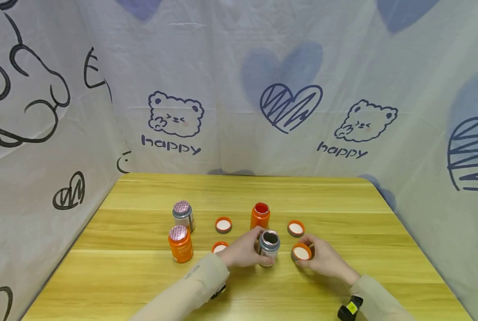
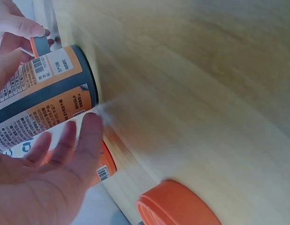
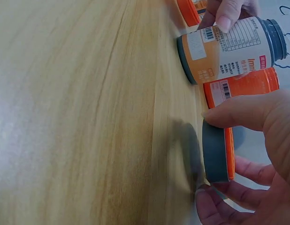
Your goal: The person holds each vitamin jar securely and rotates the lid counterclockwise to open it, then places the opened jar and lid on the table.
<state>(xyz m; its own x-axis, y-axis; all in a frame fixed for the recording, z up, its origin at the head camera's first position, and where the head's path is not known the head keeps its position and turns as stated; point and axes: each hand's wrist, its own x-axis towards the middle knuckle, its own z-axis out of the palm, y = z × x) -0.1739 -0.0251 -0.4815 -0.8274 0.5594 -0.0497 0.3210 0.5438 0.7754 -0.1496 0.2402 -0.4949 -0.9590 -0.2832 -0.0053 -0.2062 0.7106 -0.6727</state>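
My left hand [image 1: 245,250] grips a grey jar [image 1: 269,250] around its side, thumb in front and fingers behind. The jar stands upright with its mouth uncovered and a printed orange and white label [image 3: 232,49]. To its right, my right hand [image 1: 325,258] pinches a grey lid with an orange rim [image 1: 302,252], white inner face up. The right wrist view shows thumb and fingers on opposite edges of that lid [image 3: 215,150], close over the wood. Just behind the grey jar stands an uncovered orange jar [image 1: 260,216].
At the left, a grey jar [image 1: 183,215] and an orange jar [image 1: 180,243] wear pinkish foil seals. Lids lie face up: one at centre back [image 1: 223,225], one behind the right hand [image 1: 296,228], and an orange one [image 1: 219,247] partly hidden by the left hand.
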